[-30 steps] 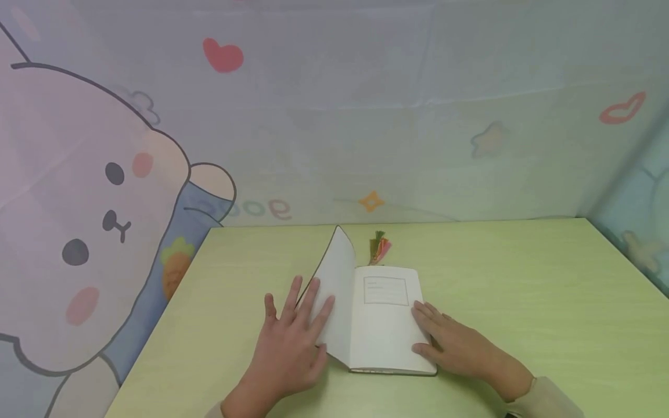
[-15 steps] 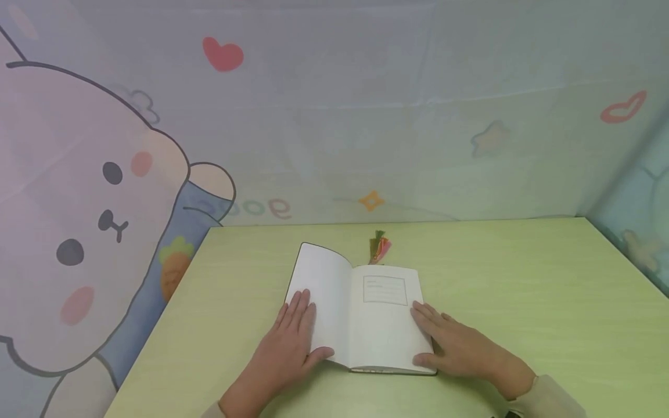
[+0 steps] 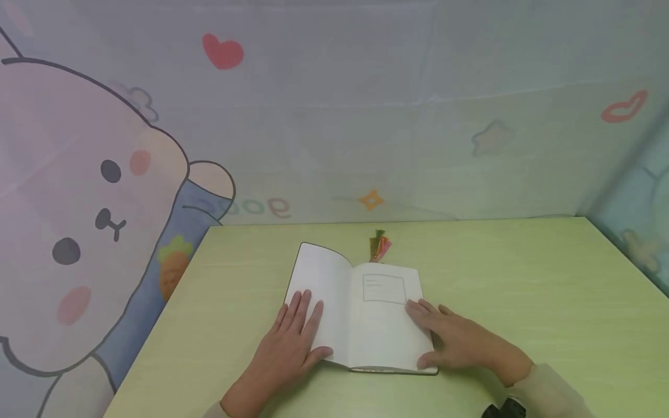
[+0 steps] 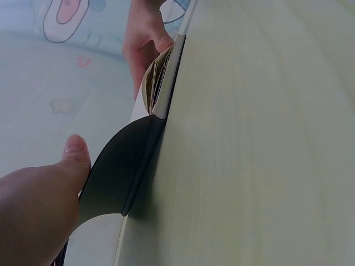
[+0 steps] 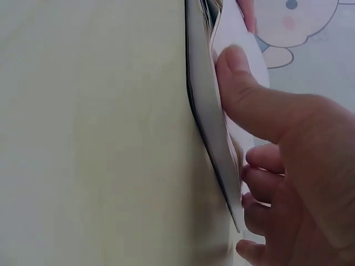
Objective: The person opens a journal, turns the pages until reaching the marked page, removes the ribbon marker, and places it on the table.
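A notebook (image 3: 387, 337) with a dark cover lies opened on the light green table, its inside cover (image 3: 324, 278) turned to the left. Its right page is white with a printed box near the top. My left hand (image 3: 284, 342) rests flat on the inside cover, fingers extended and thumb toward the spine. In the left wrist view the cover bows up from the table beside the left thumb. My right hand (image 3: 449, 337) touches the right page's outer edge, fingertips on the paper and thumb at the lower corner. In the right wrist view its thumb (image 5: 236, 61) presses the page edge.
A green and pink tassel (image 3: 379, 246) lies just beyond the notebook's top edge. The table (image 3: 522, 273) meets a printed cloth backdrop (image 3: 334, 116) at the back. A black object (image 3: 504, 408) shows by the right sleeve.
My left hand has laid the raised front cover down to the left and now rests on it. My right fingers have shifted slightly inward on the right page.
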Tool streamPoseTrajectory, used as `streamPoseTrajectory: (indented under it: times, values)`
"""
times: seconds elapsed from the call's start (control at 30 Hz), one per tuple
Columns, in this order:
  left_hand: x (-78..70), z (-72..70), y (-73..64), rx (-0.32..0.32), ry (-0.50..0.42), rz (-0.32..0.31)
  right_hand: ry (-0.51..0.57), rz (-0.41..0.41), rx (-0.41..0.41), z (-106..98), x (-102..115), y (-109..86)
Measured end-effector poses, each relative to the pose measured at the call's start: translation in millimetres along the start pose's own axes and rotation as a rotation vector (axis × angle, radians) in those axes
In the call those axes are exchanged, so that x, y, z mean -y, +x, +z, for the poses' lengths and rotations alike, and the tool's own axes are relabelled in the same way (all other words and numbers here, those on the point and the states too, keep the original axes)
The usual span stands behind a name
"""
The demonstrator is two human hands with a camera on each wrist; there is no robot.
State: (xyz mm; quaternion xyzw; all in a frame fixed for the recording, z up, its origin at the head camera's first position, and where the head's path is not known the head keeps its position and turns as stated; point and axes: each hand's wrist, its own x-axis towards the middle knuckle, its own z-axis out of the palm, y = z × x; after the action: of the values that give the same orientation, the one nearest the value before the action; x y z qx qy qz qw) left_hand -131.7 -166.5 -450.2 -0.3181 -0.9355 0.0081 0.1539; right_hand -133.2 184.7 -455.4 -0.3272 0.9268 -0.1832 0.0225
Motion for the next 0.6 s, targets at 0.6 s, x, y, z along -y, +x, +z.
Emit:
streamPoseTrajectory:
  times: [0.6]
  values:
    - [-1.7,-9.6,3.1,0.093,-0.051,0.006,-0.226,-0.127,-0.195,-5.6,9.3,1.2]
